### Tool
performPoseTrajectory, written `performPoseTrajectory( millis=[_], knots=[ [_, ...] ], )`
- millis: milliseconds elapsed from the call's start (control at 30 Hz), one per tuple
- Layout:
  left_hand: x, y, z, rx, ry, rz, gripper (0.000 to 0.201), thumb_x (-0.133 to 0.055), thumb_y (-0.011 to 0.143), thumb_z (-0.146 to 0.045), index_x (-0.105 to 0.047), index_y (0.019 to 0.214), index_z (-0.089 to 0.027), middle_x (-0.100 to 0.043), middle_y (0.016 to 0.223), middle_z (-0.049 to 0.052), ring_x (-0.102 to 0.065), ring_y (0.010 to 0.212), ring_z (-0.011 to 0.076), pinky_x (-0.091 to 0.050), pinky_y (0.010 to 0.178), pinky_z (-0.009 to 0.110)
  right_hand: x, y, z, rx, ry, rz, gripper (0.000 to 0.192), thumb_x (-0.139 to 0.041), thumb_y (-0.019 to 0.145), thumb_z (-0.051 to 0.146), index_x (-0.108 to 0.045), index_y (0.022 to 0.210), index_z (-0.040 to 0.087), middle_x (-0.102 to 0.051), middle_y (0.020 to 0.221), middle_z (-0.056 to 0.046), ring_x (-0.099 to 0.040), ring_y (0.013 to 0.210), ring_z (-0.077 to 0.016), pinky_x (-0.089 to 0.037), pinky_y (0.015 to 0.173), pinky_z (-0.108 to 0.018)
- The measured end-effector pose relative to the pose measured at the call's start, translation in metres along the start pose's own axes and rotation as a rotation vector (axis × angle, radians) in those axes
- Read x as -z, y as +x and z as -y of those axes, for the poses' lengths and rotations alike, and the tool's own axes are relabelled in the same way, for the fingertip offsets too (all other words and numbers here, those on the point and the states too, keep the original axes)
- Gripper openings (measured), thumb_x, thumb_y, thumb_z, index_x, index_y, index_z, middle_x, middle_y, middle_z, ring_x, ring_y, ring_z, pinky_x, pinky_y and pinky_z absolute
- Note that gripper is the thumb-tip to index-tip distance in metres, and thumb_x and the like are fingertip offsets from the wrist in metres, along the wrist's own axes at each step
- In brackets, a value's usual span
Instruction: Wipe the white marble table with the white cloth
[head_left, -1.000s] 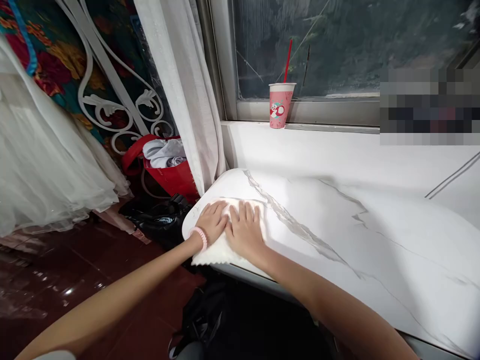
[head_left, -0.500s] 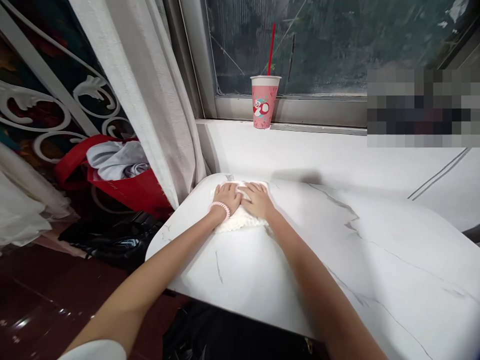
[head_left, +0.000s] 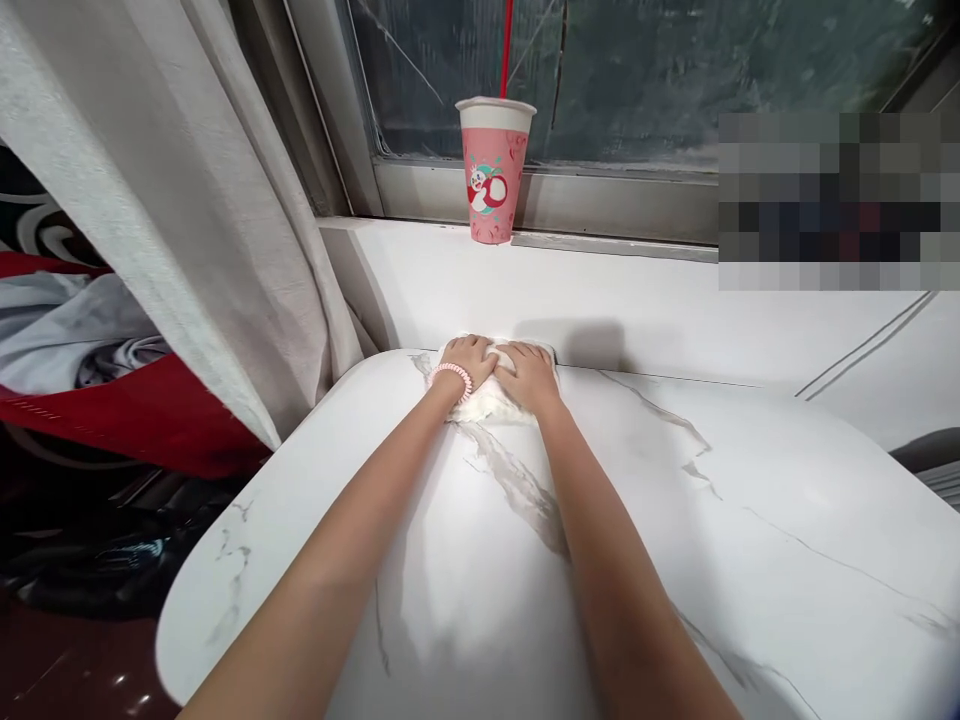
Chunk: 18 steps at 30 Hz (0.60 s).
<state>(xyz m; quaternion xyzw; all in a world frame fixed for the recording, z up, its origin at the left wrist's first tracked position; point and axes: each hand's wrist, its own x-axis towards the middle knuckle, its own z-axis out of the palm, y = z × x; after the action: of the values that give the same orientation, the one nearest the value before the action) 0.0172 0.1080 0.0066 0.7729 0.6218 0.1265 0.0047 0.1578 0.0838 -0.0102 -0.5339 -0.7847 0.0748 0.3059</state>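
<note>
Both my hands press flat on a white cloth (head_left: 487, 404) at the far edge of a white marble-look table (head_left: 675, 520), close to the windowsill. My left hand (head_left: 469, 359), with a pink coil band at its wrist, lies on the cloth's left part. My right hand (head_left: 529, 375) lies beside it on the right part, the two hands touching. Most of the cloth is hidden under my hands.
A pink paper cup (head_left: 494, 168) with a red straw stands on the white windowsill (head_left: 637, 290) just beyond my hands. A pale curtain (head_left: 172, 200) hangs at the left. A red bag (head_left: 112, 400) with clothes sits on the floor beside the table.
My hands have slid the cloth from the table's near left corner to its far edge by the sill. The view has moved forward and closer to the window.
</note>
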Motion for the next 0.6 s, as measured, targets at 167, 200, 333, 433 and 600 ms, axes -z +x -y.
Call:
performPoseTrajectory(
  millis=[167, 200, 333, 433, 600],
  knots=[
    [-0.001, -0.013, -0.005, -0.008, 0.026, 0.014, 0.048, -0.030, 0.096, -0.028, -0.049, 0.138, -0.014, -0.055, 0.141, 0.011, -0.046, 0.133, 0.0231, -0.027, 0.116, 0.039, 0.002, -0.010, 0.004, -0.013, -0.049, 0.006, 0.041, -0.047, 0.092, 0.028, -0.059, 0.130, 0.019, -0.055, 0.141, -0.009, -0.042, 0.135, -0.0241, -0.019, 0.118, -0.045],
    [-0.001, -0.018, -0.008, -0.008, 0.036, 0.009, 0.048, -0.030, 0.097, -0.027, -0.048, 0.139, -0.013, -0.053, 0.143, 0.011, -0.044, 0.135, 0.0227, -0.025, 0.117, 0.039, 0.004, -0.014, 0.006, -0.009, -0.059, 0.007, 0.041, -0.047, 0.092, 0.028, -0.059, 0.130, 0.019, -0.055, 0.142, -0.009, -0.041, 0.136, -0.0244, -0.019, 0.118, -0.046],
    [0.000, -0.048, -0.023, 0.016, 0.056, -0.016, 0.049, -0.027, 0.098, -0.027, -0.046, 0.140, -0.013, -0.050, 0.146, 0.012, -0.042, 0.137, 0.0235, -0.022, 0.119, 0.042, 0.016, -0.040, 0.012, 0.019, -0.080, 0.034, 0.043, -0.047, 0.091, 0.027, -0.058, 0.131, 0.019, -0.053, 0.143, -0.009, -0.040, 0.137, -0.0245, -0.019, 0.118, -0.046],
    [0.003, -0.075, -0.034, 0.031, 0.060, -0.008, 0.051, -0.026, 0.098, -0.027, -0.044, 0.142, -0.010, -0.049, 0.147, 0.013, -0.040, 0.138, 0.0241, -0.020, 0.120, 0.042, 0.026, -0.063, 0.020, 0.023, -0.087, 0.059, 0.044, -0.047, 0.090, 0.026, -0.057, 0.132, 0.019, -0.051, 0.145, -0.009, -0.040, 0.137, -0.0250, -0.019, 0.118, -0.046],
    [0.013, -0.128, -0.052, 0.058, 0.057, 0.002, 0.051, -0.026, 0.098, -0.026, -0.044, 0.142, -0.010, -0.049, 0.147, 0.014, -0.040, 0.139, 0.0241, -0.021, 0.120, 0.044, 0.040, -0.109, 0.040, 0.041, -0.124, 0.088, 0.045, -0.043, 0.092, 0.027, -0.056, 0.134, 0.018, -0.050, 0.147, -0.009, -0.037, 0.138, -0.0261, -0.021, 0.118, -0.047]
  ],
)
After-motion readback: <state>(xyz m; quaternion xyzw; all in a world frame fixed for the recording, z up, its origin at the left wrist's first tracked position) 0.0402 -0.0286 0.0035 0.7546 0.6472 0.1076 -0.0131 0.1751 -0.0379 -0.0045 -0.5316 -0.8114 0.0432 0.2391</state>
